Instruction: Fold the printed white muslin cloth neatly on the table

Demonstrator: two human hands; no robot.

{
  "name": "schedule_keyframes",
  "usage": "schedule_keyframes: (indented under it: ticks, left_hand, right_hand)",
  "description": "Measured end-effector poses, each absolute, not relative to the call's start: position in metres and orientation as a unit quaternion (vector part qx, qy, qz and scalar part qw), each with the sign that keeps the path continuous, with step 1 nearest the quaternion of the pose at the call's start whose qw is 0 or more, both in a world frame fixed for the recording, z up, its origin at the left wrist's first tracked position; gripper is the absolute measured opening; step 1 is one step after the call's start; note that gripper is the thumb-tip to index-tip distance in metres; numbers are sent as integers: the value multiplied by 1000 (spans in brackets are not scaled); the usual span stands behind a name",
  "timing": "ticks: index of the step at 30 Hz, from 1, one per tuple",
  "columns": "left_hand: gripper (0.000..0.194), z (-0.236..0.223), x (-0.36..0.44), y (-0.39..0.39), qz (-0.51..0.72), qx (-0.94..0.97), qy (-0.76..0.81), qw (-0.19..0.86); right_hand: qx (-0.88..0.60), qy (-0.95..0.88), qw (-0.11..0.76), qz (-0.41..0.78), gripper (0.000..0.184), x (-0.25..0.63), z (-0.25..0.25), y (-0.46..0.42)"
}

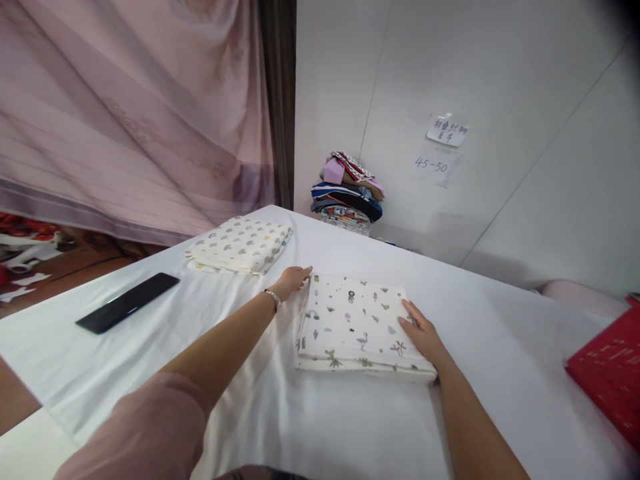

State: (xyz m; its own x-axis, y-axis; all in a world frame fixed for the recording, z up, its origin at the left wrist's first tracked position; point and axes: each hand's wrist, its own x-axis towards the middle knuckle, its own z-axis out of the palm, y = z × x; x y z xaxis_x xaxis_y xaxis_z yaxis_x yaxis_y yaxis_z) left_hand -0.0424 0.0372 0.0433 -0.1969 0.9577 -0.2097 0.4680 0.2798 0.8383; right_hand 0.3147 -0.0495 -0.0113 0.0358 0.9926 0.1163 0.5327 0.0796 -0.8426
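A folded white cloth (355, 320) printed with small plants, a flamingo and a rainbow lies flat on the white-covered table in front of me. At its far left corner, my left hand (293, 281) has its fingertips pinched together on the edge; a bracelet is round that wrist. My right hand (424, 335) rests on the cloth's right edge with fingers stretched out and apart, the palm side hidden. Just beyond my left hand, to the left, lies a second folded cloth (240, 245), white with grey and yellow prints.
A black flat phone-like slab (129, 303) lies on the table (500, 373) at left. Beyond the far edge rises a stack of folded fabrics (347, 190) against the wall. A red item (610, 367) is at the right edge. A pink curtain (150, 113) hangs at left.
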Motion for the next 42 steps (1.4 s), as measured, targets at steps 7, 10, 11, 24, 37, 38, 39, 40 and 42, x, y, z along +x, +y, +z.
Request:
schedule_keyframes:
  ticks: [7,10,11,24,37,38,39,40,42]
  left_hand:
    - [35,49,-41,12,313,516,673,427]
    - [37,50,-36,3,300,525,676,421]
    - [37,51,-35,1,291,535,681,406]
    - [31,48,-29,-5,248,617,680,309]
    - [28,34,-38,-14,233,618,693,289]
    - [28,34,-37,-15,233,622,689,289]
    - [27,35,-37,-16,235,625,686,289]
    - [26,35,-36,-16,238,627,684,288]
    - [24,37,-34,-17,247,624,683,288]
  right_hand:
    - [-612,-627,381,297,57,316,-13,-49]
    - [-614,-624,380,298,57,317,-14,-49]
    - [-614,-624,379,299,57,317,-14,-49]
    - [-620,-622,371,303,56,316,-12,-48]
    - [-618,-608,377,326,57,316,-12,-49]
    - [-618,-610,375,325,57,317,-12,-48]
    - [-618,-612,373,323,57,317,-13,-48]
    - [-619,-613,371,322,57,318,-14,-47]
    - [-620,-613,369,321,56,319,-16,-46]
